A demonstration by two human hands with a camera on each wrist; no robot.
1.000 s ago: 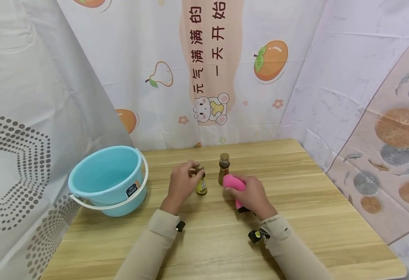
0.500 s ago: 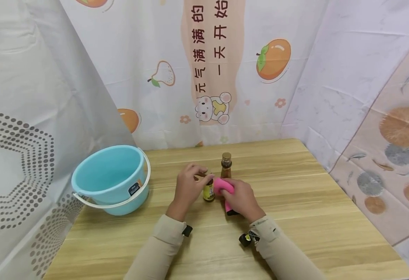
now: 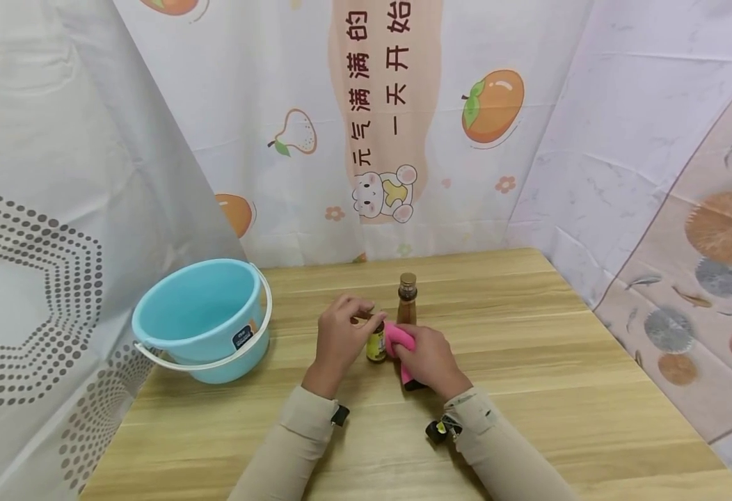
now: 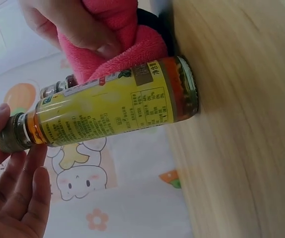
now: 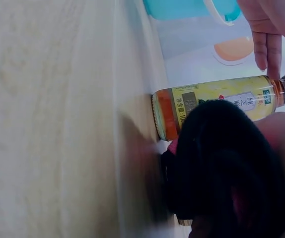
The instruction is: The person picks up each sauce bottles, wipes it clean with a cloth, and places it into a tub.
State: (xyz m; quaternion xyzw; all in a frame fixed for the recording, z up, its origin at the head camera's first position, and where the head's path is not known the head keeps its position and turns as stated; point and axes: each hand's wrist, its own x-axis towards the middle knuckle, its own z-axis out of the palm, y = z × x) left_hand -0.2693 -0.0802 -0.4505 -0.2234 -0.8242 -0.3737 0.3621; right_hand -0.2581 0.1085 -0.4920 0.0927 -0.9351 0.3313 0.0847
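By its cap, my left hand (image 3: 336, 341) pinches a small glass bottle (image 3: 376, 346) with a yellow label, thumb on one side and fingers on the other. Orange-brown liquid shows at the base of this bottle (image 4: 103, 104) in the left wrist view; it stands upright on the table. My right hand (image 3: 431, 358) grips a bunched pink cloth (image 3: 397, 339) and presses it against the bottle's side. A black part of the cloth (image 5: 222, 158) fills much of the right wrist view. Just behind the cloth stands a taller brown bottle (image 3: 407, 306) with a gold cap, its lower part hidden.
A light blue bucket (image 3: 241, 362) with a white handle (image 3: 216, 363) stands at the left of the wooden table (image 3: 560, 362). Printed curtains (image 3: 266, 76) hang along the table's back and sides.
My right hand has moved left with the pink cloth, from beside the brown bottle to the yellow-labelled bottle. The left hand, keeping hold of the cap, has shifted slightly right and nearer.
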